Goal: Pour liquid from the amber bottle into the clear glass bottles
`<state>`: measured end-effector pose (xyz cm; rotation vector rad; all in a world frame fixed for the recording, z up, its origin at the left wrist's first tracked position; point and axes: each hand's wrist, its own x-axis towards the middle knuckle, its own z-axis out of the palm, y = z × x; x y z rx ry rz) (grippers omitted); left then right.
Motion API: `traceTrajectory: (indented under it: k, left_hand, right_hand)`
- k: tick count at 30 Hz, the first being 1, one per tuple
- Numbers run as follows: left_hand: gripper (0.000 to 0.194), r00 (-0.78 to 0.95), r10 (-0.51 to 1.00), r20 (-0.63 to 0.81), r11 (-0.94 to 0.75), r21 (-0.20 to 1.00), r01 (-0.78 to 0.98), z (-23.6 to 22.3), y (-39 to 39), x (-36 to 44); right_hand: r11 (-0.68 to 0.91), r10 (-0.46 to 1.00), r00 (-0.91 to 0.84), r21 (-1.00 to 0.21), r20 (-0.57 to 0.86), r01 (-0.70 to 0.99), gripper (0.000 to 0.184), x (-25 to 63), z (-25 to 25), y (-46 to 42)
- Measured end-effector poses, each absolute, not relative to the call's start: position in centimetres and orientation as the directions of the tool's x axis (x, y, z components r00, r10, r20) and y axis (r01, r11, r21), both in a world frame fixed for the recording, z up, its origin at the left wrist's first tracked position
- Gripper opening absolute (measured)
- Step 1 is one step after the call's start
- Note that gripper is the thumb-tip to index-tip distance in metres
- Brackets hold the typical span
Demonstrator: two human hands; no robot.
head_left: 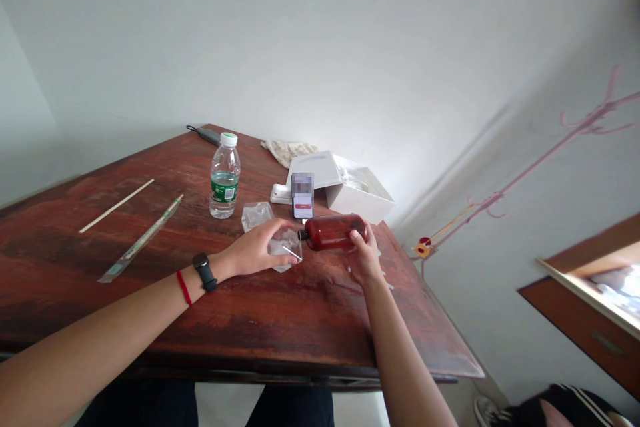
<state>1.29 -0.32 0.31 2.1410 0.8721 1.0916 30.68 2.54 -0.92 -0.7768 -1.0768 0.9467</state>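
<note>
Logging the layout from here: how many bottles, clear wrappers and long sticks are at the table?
Bottles: 2 (plastic water bottle; amber bottle in the right hand)
Clear plastic wrappers: 2 (loose wrapper; held wrapper under the left hand)
Long sticks: 2 (bare wooden stick; sleeved stick)
Total: 6

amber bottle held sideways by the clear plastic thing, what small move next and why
Probably lower the neck of the amber glass bottle a little toward the clear plastic container, using the right hand. The bottle lies nearly level, with its dark neck pointing at the container, which the left hand cups. I can't tell whether the neck is capped.
</note>
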Motion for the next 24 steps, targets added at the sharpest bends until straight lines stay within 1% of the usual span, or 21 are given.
traceTrajectory:
  k: [13, 19, 24]
  left_hand:
    - [0.065, 0.462, 0.75, 0.474, -0.629, 0.726, 0.276, 0.4, -0.35, 1.28]
    - [0.065, 0.462, 0.748, 0.476, -0.632, 0.724, 0.278, 0.53, -0.41, 1.27]
    - [0.065, 0.465, 0.753, 0.465, -0.626, 0.723, 0.291, 0.72, -0.43, 1.22]
  right_hand:
    - [0.412, 0.909, 0.178, -0.88, 0.378, -0.236, 0.054, 30.55, -0.79, 2.47]
    - [0.416, 0.907, 0.177, -0.876, 0.381, -0.245, 0.049, 30.52, -0.73, 2.4]
    - [0.419, 0.906, 0.181, -0.873, 0.383, -0.248, 0.049, 30.51, -0.71, 2.3]
